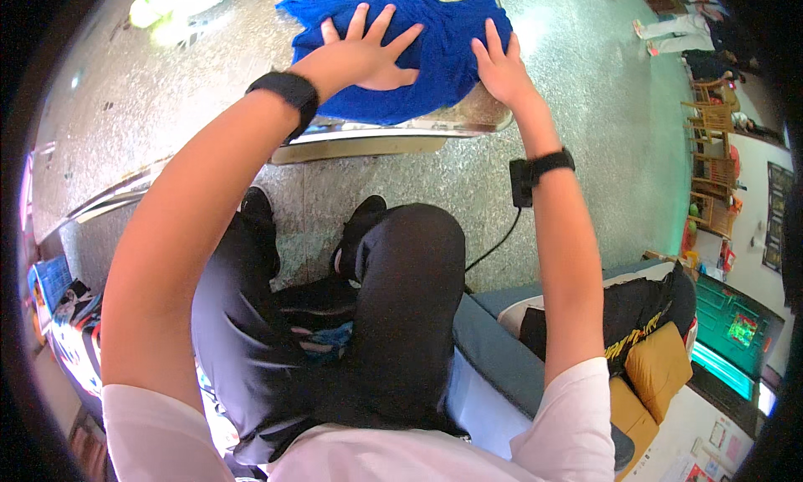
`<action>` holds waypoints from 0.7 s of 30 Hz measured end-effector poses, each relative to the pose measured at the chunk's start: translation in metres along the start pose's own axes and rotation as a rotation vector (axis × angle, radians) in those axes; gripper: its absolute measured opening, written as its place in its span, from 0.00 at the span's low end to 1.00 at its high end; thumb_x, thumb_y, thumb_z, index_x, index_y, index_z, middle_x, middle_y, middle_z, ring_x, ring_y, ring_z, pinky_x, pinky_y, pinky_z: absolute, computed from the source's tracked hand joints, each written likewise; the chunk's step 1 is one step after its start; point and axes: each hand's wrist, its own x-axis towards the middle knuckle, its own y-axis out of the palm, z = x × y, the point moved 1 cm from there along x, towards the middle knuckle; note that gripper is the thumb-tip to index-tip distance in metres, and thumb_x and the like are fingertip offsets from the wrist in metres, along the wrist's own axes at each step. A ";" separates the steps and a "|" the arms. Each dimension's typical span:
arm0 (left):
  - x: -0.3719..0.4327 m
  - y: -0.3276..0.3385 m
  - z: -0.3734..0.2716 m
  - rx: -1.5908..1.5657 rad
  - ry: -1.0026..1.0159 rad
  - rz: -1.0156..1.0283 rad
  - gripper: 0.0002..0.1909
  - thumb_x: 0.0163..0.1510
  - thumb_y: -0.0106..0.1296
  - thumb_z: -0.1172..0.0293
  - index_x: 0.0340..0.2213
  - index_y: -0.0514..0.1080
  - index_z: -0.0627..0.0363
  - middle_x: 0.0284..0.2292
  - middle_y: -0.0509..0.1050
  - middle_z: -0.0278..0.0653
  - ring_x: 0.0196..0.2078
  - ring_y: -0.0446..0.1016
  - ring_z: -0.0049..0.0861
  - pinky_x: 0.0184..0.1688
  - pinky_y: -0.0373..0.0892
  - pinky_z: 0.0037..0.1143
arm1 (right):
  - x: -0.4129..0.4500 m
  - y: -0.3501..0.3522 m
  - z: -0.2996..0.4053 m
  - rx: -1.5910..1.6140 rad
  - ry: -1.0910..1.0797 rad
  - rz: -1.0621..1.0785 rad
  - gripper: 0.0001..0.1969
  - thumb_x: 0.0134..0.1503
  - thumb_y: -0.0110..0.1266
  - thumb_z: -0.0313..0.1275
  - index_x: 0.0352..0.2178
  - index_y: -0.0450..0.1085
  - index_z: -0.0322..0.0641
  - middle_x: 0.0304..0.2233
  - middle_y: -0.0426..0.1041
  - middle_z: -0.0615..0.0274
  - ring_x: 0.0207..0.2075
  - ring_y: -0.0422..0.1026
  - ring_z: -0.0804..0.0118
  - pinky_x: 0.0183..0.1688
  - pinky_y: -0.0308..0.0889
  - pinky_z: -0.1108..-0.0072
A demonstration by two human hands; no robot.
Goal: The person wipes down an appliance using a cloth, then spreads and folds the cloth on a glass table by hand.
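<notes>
A blue cloth, rumpled in places, lies spread over the front corner of a glossy low table. My left hand presses on its middle with the fingers splayed and the palm down. At the cloth's right edge, by the table corner, rests my right hand, fingers spread and tips on the fabric. Neither hand grips anything. Black bands circle both wrists, and a small dark box with a cable sits at the right one.
Below the table edge are my knees and dark shoes on a speckled floor. To the right stands a blue-grey sofa with tan cushions. Wooden chairs and a person appear at the far right.
</notes>
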 end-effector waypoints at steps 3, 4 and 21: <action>0.056 -0.019 -0.034 -0.019 0.005 -0.069 0.41 0.55 0.40 0.33 0.67 0.45 0.23 0.70 0.36 0.37 0.72 0.31 0.48 0.63 0.34 0.64 | 0.029 0.019 -0.025 -0.122 0.152 0.036 0.36 0.63 0.34 0.57 0.68 0.41 0.60 0.68 0.34 0.30 0.66 0.42 0.23 0.66 0.45 0.50; 0.073 -0.026 -0.055 -0.044 0.045 -0.099 0.41 0.55 0.41 0.33 0.67 0.46 0.23 0.70 0.36 0.37 0.72 0.31 0.47 0.63 0.33 0.64 | 0.027 0.029 -0.062 -0.354 0.085 -0.005 0.34 0.64 0.33 0.54 0.68 0.43 0.60 0.68 0.34 0.32 0.66 0.41 0.23 0.66 0.45 0.47; -0.087 0.015 -0.001 0.124 0.186 0.026 0.41 0.57 0.45 0.40 0.67 0.41 0.20 0.70 0.36 0.35 0.72 0.34 0.47 0.64 0.36 0.62 | -0.138 -0.006 0.100 -0.087 -0.066 -0.323 0.29 0.58 0.52 0.43 0.62 0.60 0.61 0.65 0.51 0.37 0.66 0.49 0.34 0.61 0.42 0.35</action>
